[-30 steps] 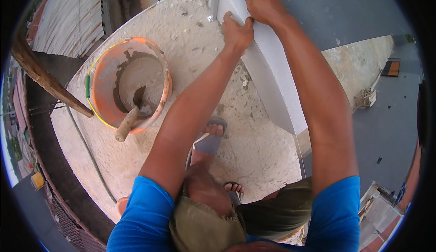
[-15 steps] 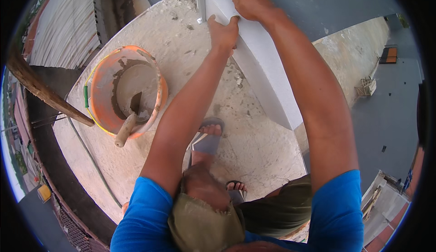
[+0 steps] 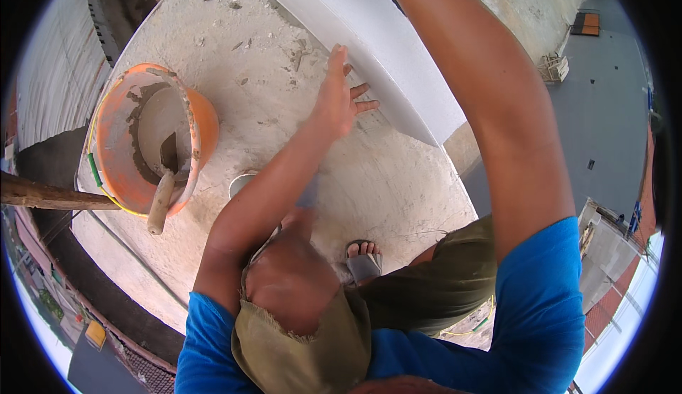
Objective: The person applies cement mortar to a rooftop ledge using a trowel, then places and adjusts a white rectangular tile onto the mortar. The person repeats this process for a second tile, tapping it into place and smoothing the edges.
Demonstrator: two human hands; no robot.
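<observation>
My left hand [image 3: 339, 103] is open, its fingers spread, beside the lower face of a low white wall [image 3: 405, 60]; I cannot tell whether the fingertips touch it. My right arm [image 3: 490, 96] stretches over the wall to the top edge of the picture, where the hand is cut off. Left of my left arm stands an orange bucket [image 3: 204, 121] partly filled with wet grey mortar [image 3: 153, 121]. A trowel [image 3: 162, 199] leans in it, blade in the mortar and wooden handle over the rim.
Dusty concrete [image 3: 241, 53] with small crumbs of mortar lies under my feet. A wooden pole [image 3: 57, 194] juts in at the left, near a thin hose [image 3: 135, 255]. The slab's edge drops to a lower level on the left. A round pale rim [image 3: 241, 181] shows behind my left forearm.
My left hand has come down and back along the wall, its fingers spreading. My right hand, seen at the top before, has passed out of the picture. The whole view has shifted.
</observation>
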